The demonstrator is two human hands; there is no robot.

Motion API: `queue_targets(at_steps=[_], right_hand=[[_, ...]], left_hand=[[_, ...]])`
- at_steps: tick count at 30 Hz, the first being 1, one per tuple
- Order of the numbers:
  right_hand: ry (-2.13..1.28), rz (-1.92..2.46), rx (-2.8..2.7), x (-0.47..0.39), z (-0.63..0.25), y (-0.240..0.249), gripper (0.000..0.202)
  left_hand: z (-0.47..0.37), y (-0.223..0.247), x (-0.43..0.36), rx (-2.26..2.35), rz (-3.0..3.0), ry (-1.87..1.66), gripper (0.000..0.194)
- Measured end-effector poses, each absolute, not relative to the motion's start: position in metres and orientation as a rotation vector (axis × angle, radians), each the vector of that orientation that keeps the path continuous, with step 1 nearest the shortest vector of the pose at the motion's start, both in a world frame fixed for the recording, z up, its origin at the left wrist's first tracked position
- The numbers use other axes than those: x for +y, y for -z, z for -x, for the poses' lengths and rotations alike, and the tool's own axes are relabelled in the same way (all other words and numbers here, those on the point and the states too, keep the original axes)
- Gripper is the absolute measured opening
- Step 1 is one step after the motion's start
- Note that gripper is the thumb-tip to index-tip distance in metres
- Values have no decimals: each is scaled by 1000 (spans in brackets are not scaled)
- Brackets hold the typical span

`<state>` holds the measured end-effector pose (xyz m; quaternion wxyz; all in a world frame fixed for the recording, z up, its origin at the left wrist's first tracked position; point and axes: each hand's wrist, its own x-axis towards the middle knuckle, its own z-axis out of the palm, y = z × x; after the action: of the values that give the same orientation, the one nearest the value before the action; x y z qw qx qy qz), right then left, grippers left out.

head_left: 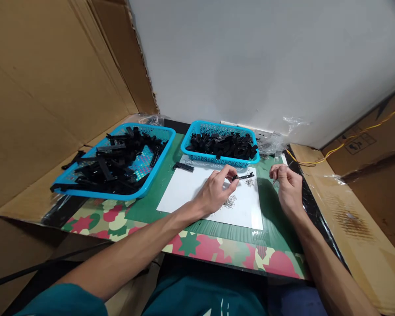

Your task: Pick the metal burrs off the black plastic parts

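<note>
My left hand (216, 189) pinches a slim black plastic part (245, 176) between thumb and fingers, holding it above the white sheet (174, 193). Beneath and beside that hand, small piles of tiny metal pieces (230, 202) lie on the sheet. My right hand (288, 184) is off the sheet's right side, over the green mat, with its fingers closed together. Whatever those fingers hold is too small to make out. Another black plastic part (183, 166) rests at the sheet's upper left corner, apart from both hands.
A large blue basket (141, 193) heaped with long black parts stands at the left. Behind the sheet is a smaller blue basket (197, 154) of black parts. Cardboard (52, 57) walls the left side, and a yellow cable (335, 151) runs along the right. Clear plastic bags (271, 142) lie by the wall.
</note>
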<state>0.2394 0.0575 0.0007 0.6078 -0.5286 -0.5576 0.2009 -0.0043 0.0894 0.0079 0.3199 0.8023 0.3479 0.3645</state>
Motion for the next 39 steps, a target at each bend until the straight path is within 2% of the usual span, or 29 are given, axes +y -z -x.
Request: queue_targets(at_steps=[3, 8, 16, 30, 39], right_hand=[[-521, 1359, -1414, 59, -247, 2, 48], [-510, 1636, -1661, 58, -243, 3, 29], [-487, 1761, -1696, 62, -253, 0, 20], [-598, 1737, -1744, 62, -263, 1, 26], [-486, 1759, -1706, 61, -255, -1, 35]], left_hand=[[5, -8, 92, 932, -1960, -1008, 14], [5, -8, 97, 969, -1916, -1041, 13], [5, -15, 98, 895, -1995, -883, 22], [4, -14, 97, 830, -2038, -811, 19], [3, -14, 96, 837, -2026, -810, 18]])
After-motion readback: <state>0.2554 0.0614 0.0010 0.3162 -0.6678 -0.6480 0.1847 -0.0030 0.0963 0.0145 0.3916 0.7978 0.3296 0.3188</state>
